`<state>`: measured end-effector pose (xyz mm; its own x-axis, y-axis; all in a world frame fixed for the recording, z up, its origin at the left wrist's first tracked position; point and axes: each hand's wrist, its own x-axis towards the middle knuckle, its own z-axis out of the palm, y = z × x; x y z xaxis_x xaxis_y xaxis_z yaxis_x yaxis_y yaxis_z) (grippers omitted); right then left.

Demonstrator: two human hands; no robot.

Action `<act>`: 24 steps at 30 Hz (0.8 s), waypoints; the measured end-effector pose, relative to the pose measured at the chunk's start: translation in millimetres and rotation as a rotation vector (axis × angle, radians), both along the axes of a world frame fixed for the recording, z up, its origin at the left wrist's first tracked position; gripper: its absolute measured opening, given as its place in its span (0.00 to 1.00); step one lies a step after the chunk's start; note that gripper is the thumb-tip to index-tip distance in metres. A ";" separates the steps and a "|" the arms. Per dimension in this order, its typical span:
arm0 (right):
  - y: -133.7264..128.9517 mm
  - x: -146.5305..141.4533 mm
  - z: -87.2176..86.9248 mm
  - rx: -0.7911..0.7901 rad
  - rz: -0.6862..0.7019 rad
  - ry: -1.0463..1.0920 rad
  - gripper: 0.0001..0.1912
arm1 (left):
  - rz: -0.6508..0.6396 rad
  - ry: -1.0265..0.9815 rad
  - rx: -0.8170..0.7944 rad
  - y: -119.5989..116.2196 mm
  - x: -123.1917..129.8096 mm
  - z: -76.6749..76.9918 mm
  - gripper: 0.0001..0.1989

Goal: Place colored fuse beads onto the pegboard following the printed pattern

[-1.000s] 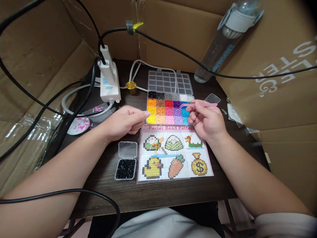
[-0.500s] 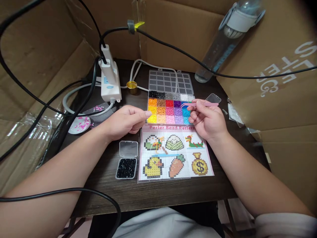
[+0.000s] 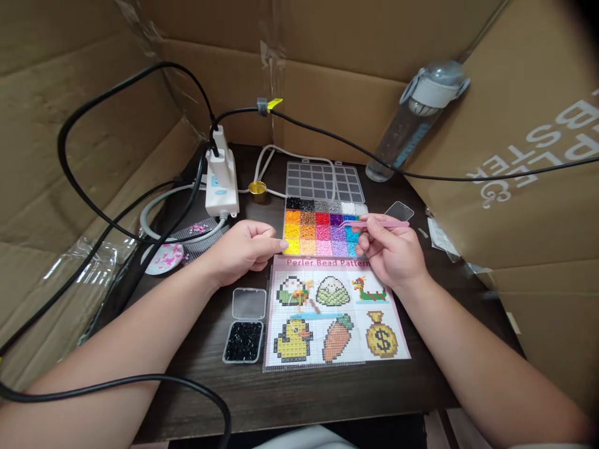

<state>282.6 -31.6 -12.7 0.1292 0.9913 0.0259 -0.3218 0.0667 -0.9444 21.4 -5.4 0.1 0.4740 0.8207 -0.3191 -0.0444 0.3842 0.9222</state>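
Note:
My right hand (image 3: pixel 393 246) pinches pink tweezers (image 3: pixel 381 224), their tips over the purple beads on the right side of the bead box (image 3: pixel 312 257). The box is sectioned, with beads sorted by colour and its clear lid (image 3: pixel 322 181) folded back. My left hand (image 3: pixel 246 249) is closed, its thumb tip at the box's lower left corner by the yellow beads; whatever its curled fingers hold, if anything, is hidden. Below the box lies a Perler Bead Pattern sheet (image 3: pixel 388 299) showing a duck, a carrot and other figures, with a clear pegboard edge showing beneath it.
A small open case of black beads (image 3: pixel 243 342) stands left of the sheet. Behind are a white power strip (image 3: pixel 221 187), a gold cup (image 3: pixel 257 192) and a water bottle (image 3: pixel 405 125). A black cable (image 3: pixel 327 133) crosses above; cardboard walls surround the table.
The whole view has shifted, so the table contents appear lower. My left thumb has moved slightly towards the box's near corner. The tweezers stay in my right hand, tips now slightly nearer me over the purple beads.

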 end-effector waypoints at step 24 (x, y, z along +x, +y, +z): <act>-16.5 1.9 -12.4 0.049 0.364 -0.233 0.05 | -0.021 0.051 0.042 -0.3 2.8 1.5 0.25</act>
<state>284.5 -48.1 -25.1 -0.2437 0.9679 0.0608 -0.1115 0.0343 -0.9932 24.2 -5.7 1.6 0.4753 0.8241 -0.3083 0.0104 0.3450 0.9385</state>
